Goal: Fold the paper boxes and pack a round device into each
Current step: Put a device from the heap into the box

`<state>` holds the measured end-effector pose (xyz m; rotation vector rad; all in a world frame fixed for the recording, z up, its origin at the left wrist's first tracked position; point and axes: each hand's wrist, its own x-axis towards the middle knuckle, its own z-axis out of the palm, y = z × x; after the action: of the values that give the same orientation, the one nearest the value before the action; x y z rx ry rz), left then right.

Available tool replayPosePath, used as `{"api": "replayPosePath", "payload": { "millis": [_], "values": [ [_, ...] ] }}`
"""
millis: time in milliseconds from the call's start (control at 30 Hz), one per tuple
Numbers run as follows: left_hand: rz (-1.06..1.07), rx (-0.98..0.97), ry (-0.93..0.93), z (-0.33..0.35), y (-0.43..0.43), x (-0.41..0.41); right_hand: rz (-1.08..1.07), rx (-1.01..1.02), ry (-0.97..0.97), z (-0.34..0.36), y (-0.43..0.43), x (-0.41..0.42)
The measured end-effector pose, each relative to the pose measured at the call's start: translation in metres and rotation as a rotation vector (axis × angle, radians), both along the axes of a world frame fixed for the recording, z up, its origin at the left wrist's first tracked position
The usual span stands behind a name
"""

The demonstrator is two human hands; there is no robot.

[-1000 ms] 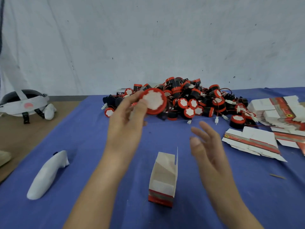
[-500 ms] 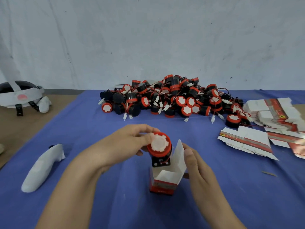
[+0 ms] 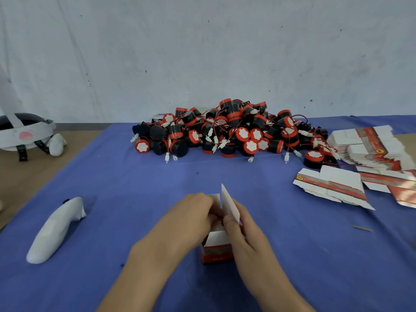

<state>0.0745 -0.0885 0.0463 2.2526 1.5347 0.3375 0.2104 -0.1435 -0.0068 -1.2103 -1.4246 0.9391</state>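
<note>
A small white paper box [image 3: 217, 246] with a red band at its base stands upright on the blue cloth near me. My left hand [image 3: 182, 224] covers its open top, fingers curled onto a white flap. My right hand [image 3: 245, 230] holds the box's right side, thumb against the tall lid flap [image 3: 229, 204] that stands up. The round device is hidden inside or under my left hand. A heap of black and red round devices [image 3: 234, 131] with white caps and wires lies at the back. Flat unfolded boxes [image 3: 333, 186] lie to the right.
A white hand controller [image 3: 55, 228] lies on the blue cloth [image 3: 135, 188] at the left. A white and black headset [image 3: 24, 134] sits on the brown surface at far left. More flat box stacks [image 3: 369, 145] fill the right edge. A thin sliver [image 3: 362, 228] lies right of the box.
My left hand brought a round device from up by the heap down into the standing box. My right hand came in to hold the box. Both hands now work at its top flaps.
</note>
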Motion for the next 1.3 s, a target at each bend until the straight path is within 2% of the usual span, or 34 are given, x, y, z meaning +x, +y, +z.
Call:
{"api": "replayPosePath", "payload": {
  "millis": [133, 267, 400, 567, 767, 933, 1000, 1133, 1200, 1300],
  "values": [
    [0.041, 0.147, 0.014, -0.007, 0.004, 0.003, -0.038, -0.054, 0.062, -0.001, 0.002, 0.0],
    [-0.103, 0.211, -0.08, -0.008, 0.003, 0.003, -0.135, -0.088, 0.159, 0.011, 0.009, 0.016],
    [-0.167, 0.38, -0.143, -0.012, -0.002, 0.003, -0.161, -0.128, 0.189, 0.019, 0.023, 0.041],
    [-0.118, 0.594, 0.12, -0.023, -0.009, 0.015, -0.116, -0.139, 0.234, 0.015, 0.026, 0.037],
    [-0.03, 0.533, 0.282, -0.016, -0.011, 0.034, -0.123, -0.168, 0.317, 0.012, 0.024, 0.027],
    [-0.067, 0.512, 0.376, -0.016, -0.007, 0.037, -0.125, -0.195, 0.327, 0.011, 0.026, 0.028],
    [-0.081, 0.472, 0.302, -0.02, -0.004, 0.03, -0.137, -0.206, 0.336, 0.011, 0.028, 0.029],
    [-0.173, 0.291, -0.011, -0.026, -0.002, 0.011, -0.166, -0.201, 0.359, 0.013, 0.03, 0.029],
    [-0.207, 0.329, -0.157, -0.029, -0.005, 0.007, -0.181, -0.213, 0.351, 0.014, 0.032, 0.031],
    [-0.076, 0.382, -0.431, -0.029, -0.007, 0.007, -0.2, -0.244, 0.32, 0.013, 0.034, 0.032]
  ]
}}
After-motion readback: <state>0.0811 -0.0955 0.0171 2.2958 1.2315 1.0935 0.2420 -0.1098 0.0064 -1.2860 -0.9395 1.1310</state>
